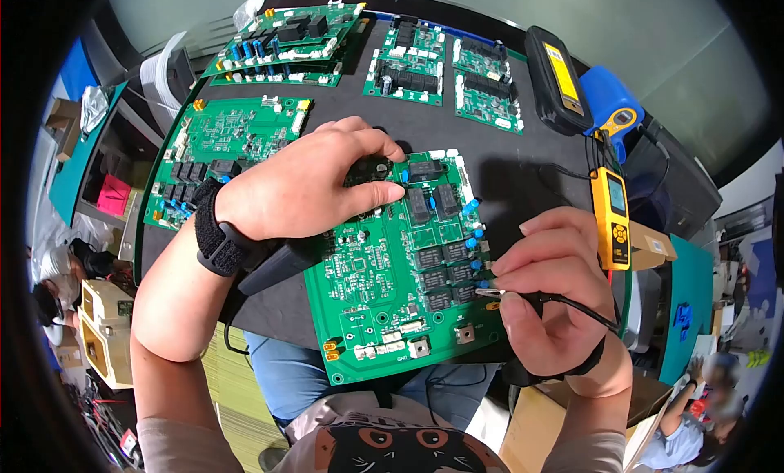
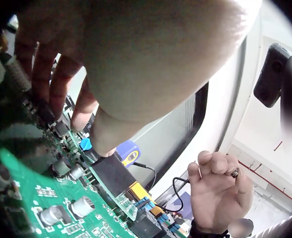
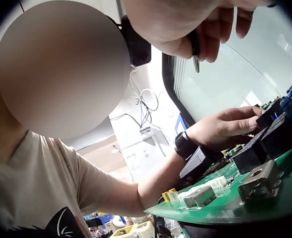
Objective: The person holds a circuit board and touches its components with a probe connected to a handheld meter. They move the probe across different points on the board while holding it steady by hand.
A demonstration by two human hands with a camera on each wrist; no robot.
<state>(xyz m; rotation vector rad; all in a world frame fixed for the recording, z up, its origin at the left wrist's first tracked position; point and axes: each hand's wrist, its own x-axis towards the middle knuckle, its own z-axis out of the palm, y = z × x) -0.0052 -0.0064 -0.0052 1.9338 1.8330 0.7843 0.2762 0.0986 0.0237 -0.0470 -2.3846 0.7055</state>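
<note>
A large green circuit board (image 1: 384,310) lies tilted towards the person's lap, with black relays (image 1: 430,258) along its right part. The left hand (image 1: 302,179) reaches over its upper part, thumb and forefinger apart beside the upper relays; in the left wrist view its slightly bent fingers (image 2: 59,91) come down among components. What lies under the palm is hidden. Over the right edge, the right hand (image 1: 555,285) pinches a metal-tipped clip (image 1: 490,292) on a black cable. In the right wrist view the clip (image 3: 196,62) points down from the fingers.
Behind stand stacked boards (image 1: 286,44) at left and smaller boards (image 1: 406,69) further right. Another board (image 1: 237,126) lies left of the left hand. A yellow meter (image 1: 612,220) with cables is at the right, below a black case (image 1: 558,81) and a blue-yellow device (image 1: 616,109).
</note>
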